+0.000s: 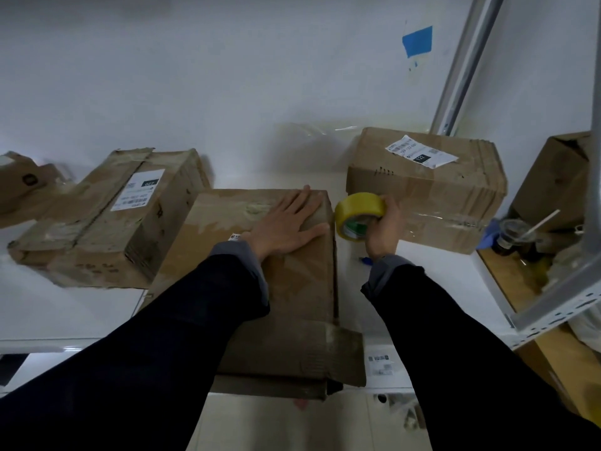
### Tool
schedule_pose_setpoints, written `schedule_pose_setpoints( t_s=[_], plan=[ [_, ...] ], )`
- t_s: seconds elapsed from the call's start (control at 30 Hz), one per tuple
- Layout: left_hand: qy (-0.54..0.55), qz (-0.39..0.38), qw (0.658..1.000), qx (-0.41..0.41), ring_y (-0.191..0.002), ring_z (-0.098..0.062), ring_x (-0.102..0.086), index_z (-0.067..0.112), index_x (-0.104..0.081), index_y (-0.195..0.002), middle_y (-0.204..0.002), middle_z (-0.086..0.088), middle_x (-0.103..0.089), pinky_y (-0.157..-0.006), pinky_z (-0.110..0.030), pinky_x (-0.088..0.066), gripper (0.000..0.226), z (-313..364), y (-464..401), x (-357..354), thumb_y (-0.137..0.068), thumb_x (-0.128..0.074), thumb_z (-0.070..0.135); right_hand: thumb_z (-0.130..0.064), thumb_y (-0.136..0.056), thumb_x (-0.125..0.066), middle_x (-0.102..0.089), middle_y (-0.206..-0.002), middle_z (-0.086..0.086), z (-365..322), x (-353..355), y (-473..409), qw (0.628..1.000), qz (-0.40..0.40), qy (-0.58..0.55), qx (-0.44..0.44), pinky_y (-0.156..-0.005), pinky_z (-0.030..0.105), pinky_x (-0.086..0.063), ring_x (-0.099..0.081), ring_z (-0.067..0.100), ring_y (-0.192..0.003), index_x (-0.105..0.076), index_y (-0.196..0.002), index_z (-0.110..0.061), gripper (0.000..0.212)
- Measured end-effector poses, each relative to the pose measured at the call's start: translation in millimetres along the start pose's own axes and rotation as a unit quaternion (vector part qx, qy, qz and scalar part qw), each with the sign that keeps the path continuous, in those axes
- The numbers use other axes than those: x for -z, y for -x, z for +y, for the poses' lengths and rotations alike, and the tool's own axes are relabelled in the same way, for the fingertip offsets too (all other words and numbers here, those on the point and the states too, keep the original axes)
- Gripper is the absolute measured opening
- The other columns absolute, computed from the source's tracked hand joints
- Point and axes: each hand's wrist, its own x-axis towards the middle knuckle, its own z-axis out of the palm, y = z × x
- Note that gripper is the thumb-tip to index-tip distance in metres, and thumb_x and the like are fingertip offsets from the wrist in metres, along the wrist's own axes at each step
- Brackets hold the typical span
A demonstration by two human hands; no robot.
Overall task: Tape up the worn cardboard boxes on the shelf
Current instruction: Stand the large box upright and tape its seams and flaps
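A worn cardboard box [292, 297] lies in the middle of the white shelf [81, 307], its near end hanging over the front edge. My left hand [286, 224] presses flat on its far right top, fingers straight. Just right of the box, my right hand [382, 227] grips a yellow roll of tape [356, 214], held on edge beside the box's far right corner. A second worn box [107, 219] with a white label lies to the left. A third box [429, 187], labelled and partly wrapped in clear tape, stands at the back right.
Part of another box [22, 187] shows at the far left. A metal shelf upright [465, 66] rises at the right, with a perforated rail [562, 307] below it. Beyond it are a plastic cup with a straw [517, 234] and more cardboard. Blue tape [418, 40] marks the wall.
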Motion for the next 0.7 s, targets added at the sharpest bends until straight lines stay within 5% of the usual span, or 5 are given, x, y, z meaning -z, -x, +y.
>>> schedule_pose_setpoints(
  t_s=[0.23, 0.4, 0.53, 0.7],
  plan=[
    [0.083, 0.004, 0.995, 0.051, -0.154, -0.019, 0.014, 0.035, 0.003, -0.160, -0.167, 0.006, 0.016, -0.124, -0.046, 0.010, 0.070, -27.7, 18.4, 13.9, -0.102, -0.020, 0.064, -0.011, -0.096, -0.051, -0.062, -0.120, 0.027, 11.5, -19.4, 13.0, 0.979, -0.006, -0.042, -0.201, -0.091, 0.048, -0.045, -0.057, 0.044, -0.113, -0.056, -0.123, -0.001, 0.029],
    [0.081, 0.064, 0.961, 0.255, -0.155, -0.034, 0.002, 0.019, 0.002, -0.162, -0.169, -0.006, 0.005, -0.125, -0.048, -0.004, 0.085, -98.9, 59.7, 26.3, -0.100, -0.044, 0.057, -0.022, -0.099, -0.055, -0.059, -0.129, 0.023, 10.4, -22.8, 20.9, 0.946, -0.058, -0.088, -0.306, -0.100, 0.052, -0.046, -0.055, 0.044, -0.118, -0.051, -0.132, -0.001, 0.039],
    [0.232, 0.103, 0.900, 0.356, -0.144, -0.040, -0.032, 0.012, -0.019, -0.158, -0.162, -0.016, -0.023, -0.118, -0.051, -0.030, 0.087, -135.2, 78.4, 24.3, -0.094, -0.057, 0.058, -0.021, -0.090, -0.066, -0.062, -0.116, 0.022, 14.4, -28.2, 11.7, 0.903, -0.088, -0.180, -0.381, -0.082, 0.055, -0.058, -0.062, 0.044, -0.102, -0.056, -0.115, -0.007, 0.031],
    [0.313, 0.104, 0.860, 0.388, -0.131, -0.037, -0.049, 0.013, -0.043, -0.146, -0.146, -0.013, -0.051, -0.111, -0.045, -0.040, 0.069, -151.3, 83.4, 18.3, -0.097, -0.048, 0.061, -0.006, -0.092, -0.066, -0.063, -0.124, 0.024, -0.9, -22.9, 16.1, 0.845, -0.133, -0.309, -0.416, -0.049, 0.036, -0.058, -0.066, 0.038, -0.099, -0.055, -0.132, -0.002, 0.042]
  ],
)
